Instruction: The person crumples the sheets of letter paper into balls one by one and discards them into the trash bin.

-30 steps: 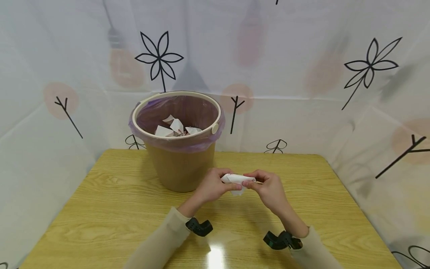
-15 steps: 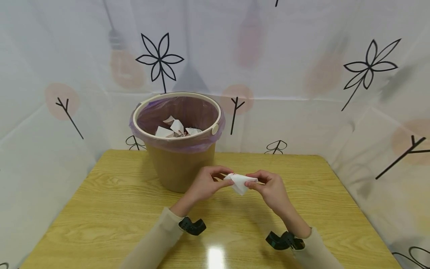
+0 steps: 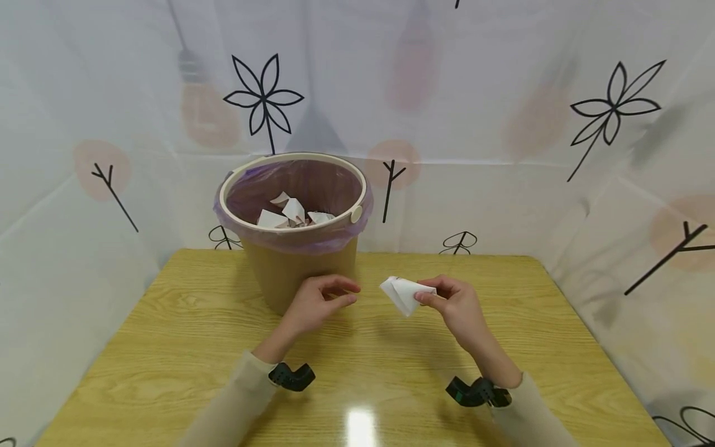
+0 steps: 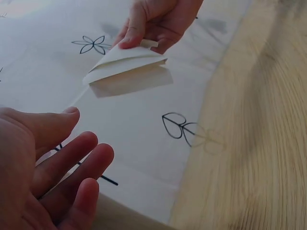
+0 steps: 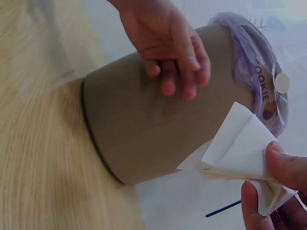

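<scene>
A folded piece of white paper [image 3: 403, 294] is pinched between the thumb and fingers of my right hand [image 3: 459, 308], above the table. In the right wrist view the paper [image 5: 243, 146] shows creased, overlapping flaps. My left hand [image 3: 314, 304] holds nothing; its fingers are loosely bent and it hovers in front of the brown bin [image 3: 268, 273]. The left wrist view shows the left fingers [image 4: 86, 158] apart from the paper [image 4: 127, 67].
The bin, with a cream rim and a purple liner bag [image 3: 318, 242], stands at the back left of the wooden table [image 3: 167, 347]. Several crumpled paper pieces [image 3: 293, 210] lie inside it. A patterned white cloth [image 3: 475, 143] hangs behind the table.
My left hand has let go of the paper and moved left toward the bin. My right hand has kept hold of the paper, which has tilted and spread a little.
</scene>
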The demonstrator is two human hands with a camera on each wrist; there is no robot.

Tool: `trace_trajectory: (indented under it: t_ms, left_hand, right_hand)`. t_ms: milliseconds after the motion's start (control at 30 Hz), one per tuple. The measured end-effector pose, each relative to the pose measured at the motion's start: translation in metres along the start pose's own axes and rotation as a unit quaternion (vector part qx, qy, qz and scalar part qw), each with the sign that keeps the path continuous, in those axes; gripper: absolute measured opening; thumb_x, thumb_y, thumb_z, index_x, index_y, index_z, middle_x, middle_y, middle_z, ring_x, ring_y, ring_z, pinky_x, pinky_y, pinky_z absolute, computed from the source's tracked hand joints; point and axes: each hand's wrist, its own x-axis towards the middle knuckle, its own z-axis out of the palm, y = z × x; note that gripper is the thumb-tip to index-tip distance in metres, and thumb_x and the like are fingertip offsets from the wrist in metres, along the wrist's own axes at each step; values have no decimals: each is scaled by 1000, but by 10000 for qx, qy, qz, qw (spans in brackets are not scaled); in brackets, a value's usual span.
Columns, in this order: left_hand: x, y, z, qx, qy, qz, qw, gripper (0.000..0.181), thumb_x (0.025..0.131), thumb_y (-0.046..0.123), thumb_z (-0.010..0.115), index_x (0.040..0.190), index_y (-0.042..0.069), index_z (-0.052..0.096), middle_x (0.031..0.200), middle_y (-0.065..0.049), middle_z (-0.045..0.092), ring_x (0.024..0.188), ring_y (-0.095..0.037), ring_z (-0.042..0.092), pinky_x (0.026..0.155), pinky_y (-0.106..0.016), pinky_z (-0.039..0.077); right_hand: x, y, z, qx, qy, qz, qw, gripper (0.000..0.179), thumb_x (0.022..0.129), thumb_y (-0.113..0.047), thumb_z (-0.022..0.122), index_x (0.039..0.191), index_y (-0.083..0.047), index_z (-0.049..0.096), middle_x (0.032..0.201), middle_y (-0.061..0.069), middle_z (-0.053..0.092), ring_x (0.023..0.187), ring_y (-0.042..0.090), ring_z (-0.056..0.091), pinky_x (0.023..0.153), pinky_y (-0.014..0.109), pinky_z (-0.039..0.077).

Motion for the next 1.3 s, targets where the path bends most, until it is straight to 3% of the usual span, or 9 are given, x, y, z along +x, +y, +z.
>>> trace_trajectory:
  t_ms: [100,300,433,533,667,833,967,1133,1300]
  left_hand:
    - [-6,-2,-10,73,72,-4,9999,15,90,16,76,104,13,76,98,3,74,89,-14,68,75,-30,55]
    - [-23,-10,-37,-205,336,24,9992,17,92,15,74,101,2,74,89,-5,74,79,-18,71,71,-32,57]
    - [-33,-17,-63,-216,670,90,9975,11,93,8,70,96,-2,73,82,-11,73,72,-19,70,67,-38,58]
    - [-40,-20,-84,-167,1024,118,9945,11,95,7,67,95,-3,72,80,-12,72,70,-19,70,66,-36,58]
    - [-46,-17,-109,-102,1715,128,9850,14,97,10,66,98,-3,71,83,-7,72,73,-15,69,66,-26,55]
    - [-45,-4,-134,66,2521,314,9672,21,100,14,62,110,-4,67,93,2,73,80,-9,69,66,-21,50]
    - [-40,8,-150,-206,3002,631,9516,25,100,12,61,117,-5,65,105,-1,72,88,-10,68,71,-21,49]
    - [-32,18,-167,-526,3367,985,9350,28,99,6,59,126,-3,64,123,-8,66,107,-18,62,81,-21,47]
    - [-23,27,-181,220,3349,1154,9349,33,99,6,59,130,0,62,137,-6,58,125,-16,52,85,-18,45]
  right_hand:
    - [3,-2,-4,130,71,18,9999,26,89,-10,76,109,5,71,105,15,67,89,23,63,75,29,56]
    - [7,-6,-12,256,241,148,9993,31,89,-10,76,111,9,68,107,13,66,91,21,62,79,28,56]
    - [11,-7,-17,280,301,254,9988,34,90,-12,76,114,9,66,107,9,66,92,19,62,81,28,55]
    - [14,-6,-22,337,334,224,9986,35,91,-13,75,115,11,65,105,6,66,93,19,62,81,27,56]
    - [21,-4,-29,445,364,89,9983,36,92,-13,73,115,12,63,105,4,65,94,18,63,82,28,56]
    - [31,-5,-38,504,481,-57,9976,35,93,-14,72,115,11,62,106,2,64,95,17,63,83,29,56]
    - [41,-9,-43,474,527,-148,9974,33,93,-14,72,114,9,63,105,3,63,95,16,63,81,27,56]
    - [54,-21,-45,539,468,-295,9970,32,92,-14,73,112,9,64,105,4,64,96,18,64,79,26,56]
    - [65,-36,-45,623,467,-398,9962,27,91,-13,74,110,6,66,104,4,66,95,19,64,78,26,57]
